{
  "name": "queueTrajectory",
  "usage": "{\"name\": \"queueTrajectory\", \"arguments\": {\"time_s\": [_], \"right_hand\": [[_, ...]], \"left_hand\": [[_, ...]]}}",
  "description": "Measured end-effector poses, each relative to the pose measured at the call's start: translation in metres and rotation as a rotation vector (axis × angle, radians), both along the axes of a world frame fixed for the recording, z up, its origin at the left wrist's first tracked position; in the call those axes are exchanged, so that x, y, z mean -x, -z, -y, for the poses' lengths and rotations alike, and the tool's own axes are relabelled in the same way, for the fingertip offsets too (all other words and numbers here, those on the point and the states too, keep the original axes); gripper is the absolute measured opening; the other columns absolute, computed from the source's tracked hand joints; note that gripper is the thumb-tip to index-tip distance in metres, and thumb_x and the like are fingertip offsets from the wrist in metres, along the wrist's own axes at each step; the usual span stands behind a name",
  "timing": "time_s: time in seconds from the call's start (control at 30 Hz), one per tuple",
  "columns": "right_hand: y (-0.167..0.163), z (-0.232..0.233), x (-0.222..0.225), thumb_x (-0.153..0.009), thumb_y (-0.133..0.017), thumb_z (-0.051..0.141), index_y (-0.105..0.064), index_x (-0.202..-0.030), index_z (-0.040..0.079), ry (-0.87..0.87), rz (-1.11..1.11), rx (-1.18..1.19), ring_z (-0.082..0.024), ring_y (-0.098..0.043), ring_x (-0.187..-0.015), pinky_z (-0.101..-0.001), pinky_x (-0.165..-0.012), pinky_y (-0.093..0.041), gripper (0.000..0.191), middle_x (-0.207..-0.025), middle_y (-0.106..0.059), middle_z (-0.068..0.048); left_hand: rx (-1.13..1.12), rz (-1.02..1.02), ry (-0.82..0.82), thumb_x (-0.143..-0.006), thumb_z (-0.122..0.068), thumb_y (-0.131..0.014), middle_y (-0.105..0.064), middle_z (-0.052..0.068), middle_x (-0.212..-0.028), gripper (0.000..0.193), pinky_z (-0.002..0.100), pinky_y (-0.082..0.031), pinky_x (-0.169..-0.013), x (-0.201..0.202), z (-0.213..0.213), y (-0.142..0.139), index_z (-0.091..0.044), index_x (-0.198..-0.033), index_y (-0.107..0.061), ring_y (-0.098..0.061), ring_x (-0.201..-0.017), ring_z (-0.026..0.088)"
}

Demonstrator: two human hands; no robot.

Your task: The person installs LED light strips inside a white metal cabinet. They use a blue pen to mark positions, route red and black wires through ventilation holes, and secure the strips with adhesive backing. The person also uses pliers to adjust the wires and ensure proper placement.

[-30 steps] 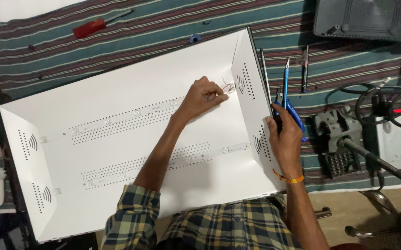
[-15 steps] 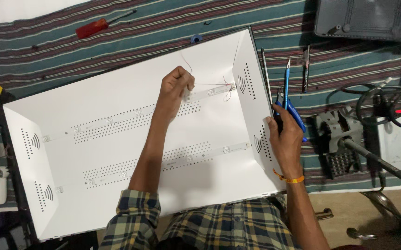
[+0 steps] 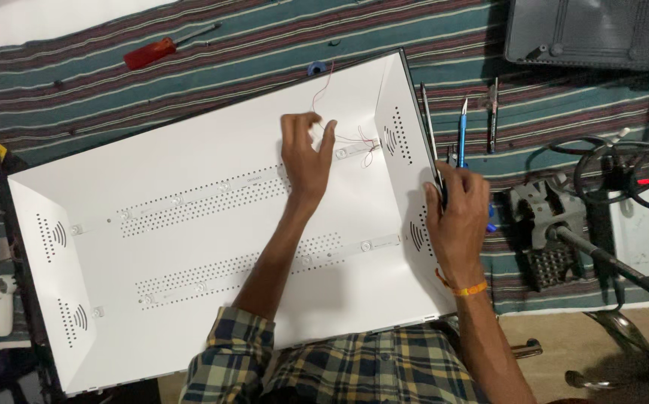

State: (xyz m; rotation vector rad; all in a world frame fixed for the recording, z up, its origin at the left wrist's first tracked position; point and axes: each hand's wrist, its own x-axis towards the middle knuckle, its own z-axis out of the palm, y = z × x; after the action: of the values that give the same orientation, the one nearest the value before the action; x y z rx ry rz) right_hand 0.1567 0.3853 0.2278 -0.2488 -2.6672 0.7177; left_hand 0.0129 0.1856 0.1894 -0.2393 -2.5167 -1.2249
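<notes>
Both hands work over a white panel (image 3: pixel 190 299) lying on a striped cloth (image 3: pixel 264 52). From the head view, the left hand (image 3: pixel 306 153) hovers near the panel's upper right corner with fingers curled, pinching thin wires (image 3: pixel 347 138); a red strand (image 3: pixel 324 86) rises from it toward the top edge. The wires run right to the end of the upper LED strip (image 3: pixel 205 196), close to the right wall. The right hand (image 3: pixel 459 213) rests on the panel's right rim, fingers bent over it and closed around a dark tool (image 3: pixel 440 187). Just beyond that rim, on the cloth, lie a blue-handled knife (image 3: pixel 462 127) and other thin tools. A red screwdriver (image 3: pixel 161 49) lies well beyond the panel's top edge. A lower LED strip (image 3: pixel 264 265) runs parallel to the upper one.
</notes>
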Motion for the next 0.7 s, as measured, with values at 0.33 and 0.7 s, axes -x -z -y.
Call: {"name": "queueTrajectory", "arguments": {"time_s": [0.33,0.7], "right_hand": [[0.031,0.008,0.096,-0.088,-0.079,0.011,-0.079,-0.102,0.013,-0.297,-0.007,-0.206,-0.027,-0.053,-0.104,-0.0432,-0.089,-0.037,0.015,-0.101,-0.068,-0.003],[0.038,0.001,0.098,-0.09,-0.079,0.017,-0.078,-0.096,0.014,-0.366,0.03,-0.22,-0.025,-0.052,-0.099,-0.0458,-0.089,-0.033,0.007,-0.098,-0.068,-0.002]], "left_hand": [[0.116,0.191,0.393,-0.093,-0.008,-0.069,-0.067,0.006,-0.095,0.014,0.037,-0.051,-0.082,-0.009,-0.018,0.014,-0.006,-0.105,-0.076,-0.059,-0.089,0.024],[0.173,0.182,0.391,-0.086,-0.012,-0.079,-0.066,0.002,-0.091,0.011,0.037,-0.045,-0.086,-0.011,-0.028,0.015,-0.009,-0.096,-0.076,-0.055,-0.09,0.023]]}}
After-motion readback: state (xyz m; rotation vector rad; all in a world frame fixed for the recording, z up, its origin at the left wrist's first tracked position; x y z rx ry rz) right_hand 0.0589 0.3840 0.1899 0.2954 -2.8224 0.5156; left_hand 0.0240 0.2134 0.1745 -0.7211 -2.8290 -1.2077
